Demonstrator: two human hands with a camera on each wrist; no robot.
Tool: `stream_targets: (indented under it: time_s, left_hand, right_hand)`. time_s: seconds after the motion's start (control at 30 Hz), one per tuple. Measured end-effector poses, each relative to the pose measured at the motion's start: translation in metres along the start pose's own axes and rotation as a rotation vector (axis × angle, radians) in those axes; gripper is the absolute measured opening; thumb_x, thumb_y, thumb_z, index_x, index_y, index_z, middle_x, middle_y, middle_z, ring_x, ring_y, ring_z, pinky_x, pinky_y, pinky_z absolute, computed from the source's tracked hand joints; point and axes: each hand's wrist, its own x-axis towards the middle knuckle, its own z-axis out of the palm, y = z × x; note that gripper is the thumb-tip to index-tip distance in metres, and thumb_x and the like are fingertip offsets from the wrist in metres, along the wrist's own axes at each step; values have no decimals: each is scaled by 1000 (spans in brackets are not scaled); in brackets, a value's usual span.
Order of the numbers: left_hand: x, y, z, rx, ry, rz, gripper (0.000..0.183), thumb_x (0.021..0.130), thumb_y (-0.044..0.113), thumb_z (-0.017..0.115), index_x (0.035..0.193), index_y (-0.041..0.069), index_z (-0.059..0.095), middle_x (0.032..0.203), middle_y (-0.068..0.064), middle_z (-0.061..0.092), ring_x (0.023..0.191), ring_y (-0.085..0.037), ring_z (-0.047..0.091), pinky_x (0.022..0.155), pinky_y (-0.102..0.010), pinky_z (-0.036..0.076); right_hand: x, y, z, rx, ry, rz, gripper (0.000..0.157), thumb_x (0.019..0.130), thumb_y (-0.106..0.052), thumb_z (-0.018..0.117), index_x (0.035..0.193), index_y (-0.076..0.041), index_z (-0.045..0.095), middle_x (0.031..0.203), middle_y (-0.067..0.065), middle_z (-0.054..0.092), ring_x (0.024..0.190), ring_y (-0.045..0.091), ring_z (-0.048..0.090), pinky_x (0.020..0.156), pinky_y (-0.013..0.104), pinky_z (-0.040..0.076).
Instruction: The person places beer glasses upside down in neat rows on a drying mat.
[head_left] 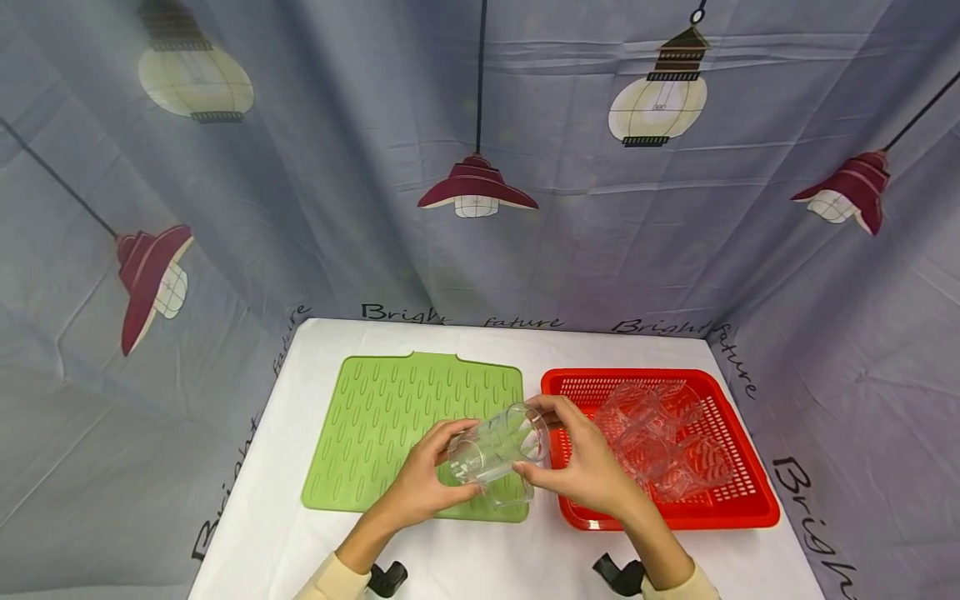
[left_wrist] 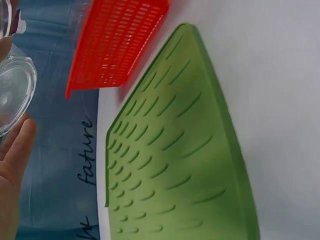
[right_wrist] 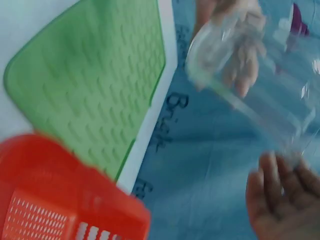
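A clear mug [head_left: 491, 446], tilted nearly onto its side, is held between both hands over the right part of the green mat [head_left: 390, 433]. My left hand [head_left: 420, 483] grips its left end, thumb below and fingers above. At the other end, my right hand [head_left: 588, 467] has thumb and fingers on either side of the rim. The handle hangs on the lower side in the head view. In the left wrist view the mug's round base [left_wrist: 17, 90] shows near the fingers. The right wrist view is blurred, with the see-through wall [right_wrist: 275, 95] above the right fingers.
To the right stands a red perforated basket [head_left: 558, 383] with several clear mugs [head_left: 660, 433] lying in it. The mat has raised ridges and lies flat on the white table [head_left: 255, 533]. A grey-blue printed curtain [head_left: 337, 208] surrounds the table's back and sides.
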Motion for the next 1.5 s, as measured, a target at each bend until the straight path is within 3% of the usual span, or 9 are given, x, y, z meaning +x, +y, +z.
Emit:
stream_targets:
  time_s: [0.23, 0.47, 0.63, 0.8, 0.93, 1.07, 1.23, 1.5]
  left_hand:
    - [-7, 11, -21, 13, -22, 1, 82, 84, 18, 93, 156, 22, 54, 152, 2, 56, 140, -19, 58, 115, -45, 58]
    - [-9, 20, -36, -45, -17, 18, 80, 81, 11, 94, 152, 17, 57, 151, -4, 57, 136, -18, 60, 114, -39, 59]
    - [-4, 26, -41, -116, -7, 73, 78, 82, 4, 91, 152, 13, 56, 150, -15, 56, 135, -17, 58, 114, -35, 59]
    - [0, 34, -41, -134, 16, 121, 78, 82, 3, 91, 152, 11, 57, 150, -16, 56, 136, -10, 56, 114, -27, 57]
    - [3, 39, -36, -137, 38, 168, 78, 81, 2, 91, 152, 9, 57, 149, -17, 57, 137, -10, 57, 114, -27, 56]
    - [4, 41, -29, -134, 39, 193, 79, 81, 3, 92, 152, 8, 57, 148, -16, 56, 134, -11, 59, 112, -27, 58]
    - [5, 44, -24, -115, 43, 198, 79, 81, 5, 92, 152, 10, 58, 147, -15, 57, 133, -11, 60, 110, -27, 59]
    - [5, 43, -22, -89, 61, 196, 78, 83, 6, 91, 153, 11, 57, 148, -14, 58, 134, -11, 59, 112, -29, 59]
  right_hand:
    - [-3, 24, -7, 101, -120, 9, 73, 83, -25, 93, 144, -20, 54, 131, -2, 66, 111, 22, 70, 101, 41, 62]
    - [-3, 34, -4, 147, -193, -4, 74, 84, -22, 92, 147, -21, 52, 132, 7, 67, 114, 31, 70, 103, 40, 62]
    - [-5, 41, 3, 138, -203, 31, 73, 80, -18, 95, 140, -23, 53, 133, 7, 69, 117, 21, 71, 108, 36, 61]
    - [-9, 48, 16, 155, -228, 64, 72, 81, -20, 95, 140, -19, 54, 132, 3, 68, 118, 16, 71, 109, 34, 61]
    - [-13, 52, 30, 181, -247, 46, 72, 82, -22, 94, 142, -13, 56, 134, 3, 69, 119, 14, 73, 107, 29, 62]
    - [-15, 53, 42, 187, -268, 13, 71, 84, -24, 93, 142, -8, 55, 134, 10, 71, 119, 22, 75, 105, 31, 63]
    - [-15, 53, 49, 184, -283, 54, 69, 83, -28, 94, 139, -13, 57, 133, 10, 71, 119, 26, 75, 107, 33, 63]
    - [-14, 50, 49, 137, -269, 69, 69, 81, -29, 95, 139, -22, 58, 129, -3, 72, 117, 15, 74, 106, 33, 63]
